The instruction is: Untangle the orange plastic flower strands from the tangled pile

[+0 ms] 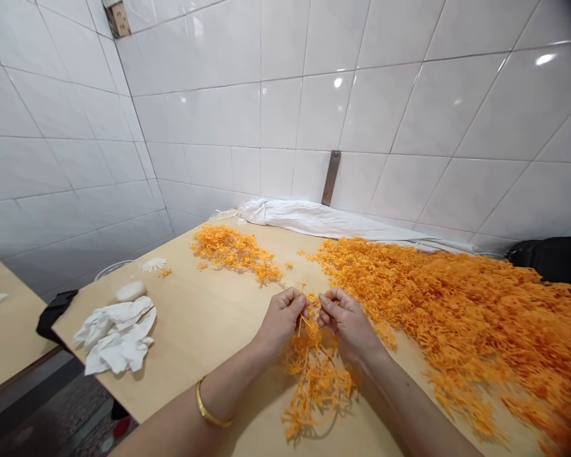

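My left hand point(280, 317) is closed in a pinch on a thin orange stem of a plastic sprig point(314, 374). The sprig's branched, flower-like tips spread over the table below my hands. Close beside it, my right hand point(348, 322) pinches a small orange piece near the sprig's top; the exact part is hidden by the fingers. A large heap of orange plastic sprigs point(457, 298) covers the right side. A smaller pile of orange sprigs point(235, 249) lies beyond my left hand.
On the left are crumpled white cloths point(118, 333), a white rounded object point(131, 291) and a white flower-shaped piece point(153, 264). A long white cloth bundle point(309, 219) lies along the tiled wall. A black object point(554, 257) stands at the right, behind the heap.
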Available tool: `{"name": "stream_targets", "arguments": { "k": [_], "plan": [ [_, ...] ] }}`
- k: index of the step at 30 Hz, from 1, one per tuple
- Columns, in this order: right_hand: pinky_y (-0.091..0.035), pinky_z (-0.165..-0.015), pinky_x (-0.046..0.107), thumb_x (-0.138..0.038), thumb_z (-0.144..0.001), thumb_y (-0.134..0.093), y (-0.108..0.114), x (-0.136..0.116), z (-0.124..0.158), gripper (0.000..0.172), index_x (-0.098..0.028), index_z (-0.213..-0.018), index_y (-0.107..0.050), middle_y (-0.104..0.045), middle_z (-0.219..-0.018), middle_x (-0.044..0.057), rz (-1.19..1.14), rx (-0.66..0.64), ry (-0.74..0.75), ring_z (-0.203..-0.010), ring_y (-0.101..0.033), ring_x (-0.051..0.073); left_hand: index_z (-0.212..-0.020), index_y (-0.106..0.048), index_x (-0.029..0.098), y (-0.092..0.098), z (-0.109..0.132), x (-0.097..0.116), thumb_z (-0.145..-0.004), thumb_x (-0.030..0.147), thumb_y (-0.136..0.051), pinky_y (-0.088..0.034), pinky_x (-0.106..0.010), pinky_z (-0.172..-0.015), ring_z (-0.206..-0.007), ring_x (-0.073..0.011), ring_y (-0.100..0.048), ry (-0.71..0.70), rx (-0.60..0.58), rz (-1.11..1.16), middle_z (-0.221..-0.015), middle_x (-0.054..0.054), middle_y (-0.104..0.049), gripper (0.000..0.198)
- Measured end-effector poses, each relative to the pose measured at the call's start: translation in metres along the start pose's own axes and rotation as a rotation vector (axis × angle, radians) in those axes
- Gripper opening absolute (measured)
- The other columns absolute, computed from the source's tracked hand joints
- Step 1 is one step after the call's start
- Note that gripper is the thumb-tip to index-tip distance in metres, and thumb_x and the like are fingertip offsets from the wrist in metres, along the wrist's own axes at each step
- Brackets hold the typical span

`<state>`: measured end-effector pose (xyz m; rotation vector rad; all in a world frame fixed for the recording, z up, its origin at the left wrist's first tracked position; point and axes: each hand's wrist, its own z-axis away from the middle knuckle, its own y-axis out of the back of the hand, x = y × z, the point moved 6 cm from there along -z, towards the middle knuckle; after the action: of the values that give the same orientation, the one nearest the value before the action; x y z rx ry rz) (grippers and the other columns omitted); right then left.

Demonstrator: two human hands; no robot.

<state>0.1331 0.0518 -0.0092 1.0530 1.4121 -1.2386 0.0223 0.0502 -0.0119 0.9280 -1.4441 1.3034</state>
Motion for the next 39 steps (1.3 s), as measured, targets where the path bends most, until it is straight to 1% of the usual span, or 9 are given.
{"name": "stream_targets", "arguments": {
  "k": [6, 11, 18, 22, 24, 26, 30, 34, 39],
  "plan": [
    [-0.035, -0.048, 0.023, -0.041, -0.072, -0.057, -0.007, -0.004, 0.002, 0.025, -0.019, -0.076, -0.046, -0.042, -0.055, -0.006, 0.044, -0.047, 0.017, -0.046, -0.038, 0.007, -0.057, -0.043, 0.015, 0.002, 0.001, 0.006, -0.071, 0.034, -0.053, -0.026, -0.02, -0.039, -0.038, -0.0047, -0.034, -0.044, 0.014, -0.078, -0.05, 0.004, -0.045, 0.026],
    [-0.032, -0.045, 0.022, -0.04, -0.074, -0.053, -0.014, -0.006, 0.004, 0.026, -0.017, -0.062, -0.047, -0.041, -0.054, -0.004, 0.253, -0.083, 0.107, -0.046, -0.036, 0.007, -0.055, -0.042, 0.015, -0.004, 0.002, 0.001, -0.072, 0.033, -0.053, -0.024, -0.02, -0.039, -0.037, -0.0045, -0.033, -0.061, -0.058, -0.094, -0.047, 0.005, -0.042, 0.027],
    [-0.035, -0.045, 0.024, -0.043, -0.073, -0.048, 0.063, -0.055, 0.003, 0.027, -0.02, -0.062, -0.039, -0.036, -0.054, -0.006, 0.115, 0.559, 0.273, -0.044, -0.035, 0.008, -0.06, -0.048, 0.014, 0.006, 0.002, 0.016, -0.072, 0.028, -0.055, -0.033, -0.017, -0.045, -0.046, -0.0054, -0.043, -0.087, -0.026, 0.153, -0.053, 0.002, -0.05, 0.02],
    [-0.039, -0.064, 0.037, -0.038, -0.074, -0.047, 0.092, -0.108, 0.014, 0.02, -0.019, -0.078, -0.052, -0.049, -0.076, 0.006, 0.805, 0.801, 0.446, -0.076, -0.047, 0.022, -0.066, -0.049, 0.014, 0.014, -0.005, 0.019, -0.072, 0.024, -0.056, -0.039, -0.018, -0.051, -0.054, -0.0076, -0.05, 0.007, -0.059, 0.376, -0.061, -0.001, -0.054, 0.013],
    [-0.035, -0.075, 0.046, -0.033, -0.072, -0.05, 0.092, -0.116, 0.016, 0.023, -0.018, -0.087, -0.057, -0.049, -0.098, 0.013, 1.101, 0.863, 0.454, -0.097, -0.041, 0.031, -0.067, -0.049, 0.014, 0.015, -0.008, 0.014, -0.073, 0.023, -0.055, -0.04, -0.018, -0.05, -0.054, -0.0076, -0.05, 0.078, -0.067, 0.449, -0.06, -0.001, -0.053, 0.012],
    [-0.033, -0.08, 0.048, -0.029, -0.073, -0.048, 0.082, -0.113, 0.013, 0.022, -0.017, -0.087, -0.059, -0.051, -0.102, 0.013, 1.187, 0.77, 0.492, -0.1, -0.041, 0.031, -0.068, -0.05, 0.014, 0.016, -0.01, 0.009, -0.074, 0.022, -0.053, -0.04, -0.017, -0.05, -0.053, -0.0074, -0.05, 0.122, -0.077, 0.505, -0.059, 0.0, -0.051, 0.011],
    [-0.04, -0.076, 0.036, -0.03, -0.079, -0.043, 0.035, -0.084, 0.003, 0.022, -0.017, -0.079, -0.061, -0.06, -0.083, 0.008, 0.963, 0.217, 0.483, -0.081, -0.053, 0.02, -0.067, -0.05, 0.013, 0.018, -0.013, 0.007, -0.076, 0.02, -0.05, -0.04, -0.017, -0.052, -0.052, -0.0073, -0.048, 0.11, -0.091, 0.572, -0.055, 0.001, -0.047, 0.012],
    [-0.042, -0.076, 0.031, -0.036, -0.076, -0.051, -0.013, -0.054, 0.01, 0.028, -0.02, -0.098, -0.058, -0.059, -0.1, 0.006, 0.696, -0.182, 0.325, -0.091, -0.053, 0.019, -0.065, -0.051, 0.013, 0.017, -0.014, 0.009, -0.077, 0.02, -0.049, -0.041, -0.018, -0.053, -0.051, -0.0073, -0.046, 0.079, -0.113, 0.597, -0.053, 0.001, -0.046, 0.014],
    [-0.04, -0.076, 0.029, -0.025, -0.07, -0.057, -0.032, -0.039, 0.017, 0.028, -0.022, -0.098, -0.057, -0.06, -0.095, 0.002, 0.64, -0.27, 0.287, -0.086, -0.053, 0.016, -0.065, -0.051, 0.013, 0.011, -0.01, 0.008, -0.075, 0.025, -0.053, -0.04, -0.019, -0.053, -0.053, -0.0076, -0.047, 0.114, -0.118, 0.586, -0.055, 0.001, -0.046, 0.015]
  ]
}}
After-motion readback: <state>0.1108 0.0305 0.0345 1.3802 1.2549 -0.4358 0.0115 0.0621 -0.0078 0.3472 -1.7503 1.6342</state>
